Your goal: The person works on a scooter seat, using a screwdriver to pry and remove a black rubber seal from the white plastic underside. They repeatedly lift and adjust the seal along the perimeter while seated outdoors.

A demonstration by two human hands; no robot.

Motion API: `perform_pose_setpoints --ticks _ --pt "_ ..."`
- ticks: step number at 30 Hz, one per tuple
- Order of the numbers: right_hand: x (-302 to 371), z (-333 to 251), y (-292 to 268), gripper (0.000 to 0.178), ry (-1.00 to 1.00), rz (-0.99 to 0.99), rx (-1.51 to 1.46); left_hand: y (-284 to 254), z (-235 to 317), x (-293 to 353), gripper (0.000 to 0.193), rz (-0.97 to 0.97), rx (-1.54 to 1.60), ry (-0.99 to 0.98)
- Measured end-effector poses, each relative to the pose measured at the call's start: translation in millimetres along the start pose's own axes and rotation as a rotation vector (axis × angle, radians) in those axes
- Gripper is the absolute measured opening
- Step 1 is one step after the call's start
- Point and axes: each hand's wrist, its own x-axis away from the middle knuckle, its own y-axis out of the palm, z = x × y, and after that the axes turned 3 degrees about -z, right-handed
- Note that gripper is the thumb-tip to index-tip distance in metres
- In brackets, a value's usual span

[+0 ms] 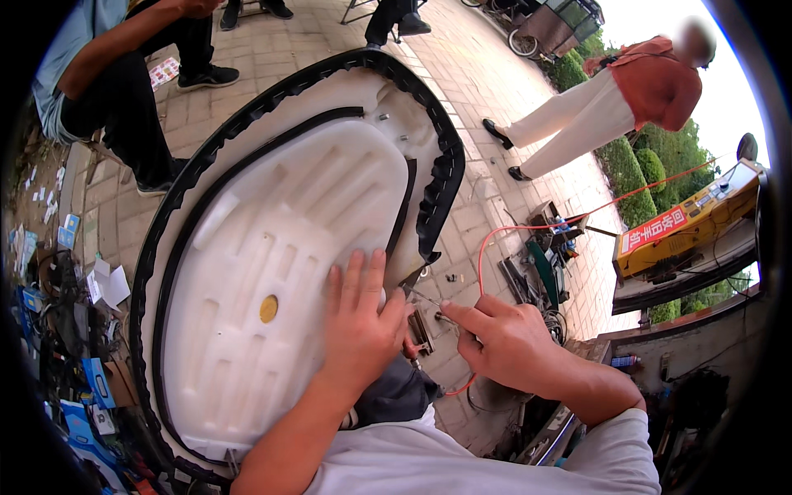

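A vehicle seat lies underside up across my lap, with a white moulded plastic base [239, 280] and a black cover edge [177, 177] folded around its rim. My left hand [359, 322] rests on the right side of the base, fingers stretched out flat and thumb near the rim. Just right of it, my right hand [503, 338] pinches a thin metal tool [425, 295] whose tip points at the seat's right edge. Its handle is hidden in the hand. A yellow round spot [269, 308] shows in the base.
A red hose [481, 256] curves over the paving right of the seat. Tools [536, 268] lie beyond it, near a yellow box-shaped sign [689, 219]. One person [652, 82] stands at far right; another sits at upper left [124, 91]. Small boxes [107, 285] litter the left.
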Motion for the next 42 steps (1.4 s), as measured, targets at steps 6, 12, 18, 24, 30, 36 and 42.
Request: perform_pose_setpoints --ticks 6,12,18,24,30,36,42 --pt "9 15 13 0.050 -0.119 0.122 0.068 -1 1 -3 0.024 0.038 0.041 -0.019" --pt "21 37 43 0.056 -0.172 0.227 0.003 -8 2 -6 0.018 0.048 0.174 -0.060" --pt "-1 1 -21 0.044 -0.162 -0.061 0.213 -11 3 -20 0.010 0.038 0.150 -0.159" --pt "-8 24 -15 0.041 -0.206 -0.029 0.068 -15 7 -27 0.011 -0.021 0.167 -0.194" --pt "3 56 38 0.042 -0.183 0.227 -0.222 -4 6 -30 0.013 -0.016 0.093 -0.104" --pt "3 53 50 0.040 -0.145 0.269 -0.275 -2 1 -33 0.015 0.058 0.093 -0.040" --pt "7 29 7 0.042 -0.028 0.206 -0.280 -30 0 -39 0.005 0.186 0.670 -0.540"
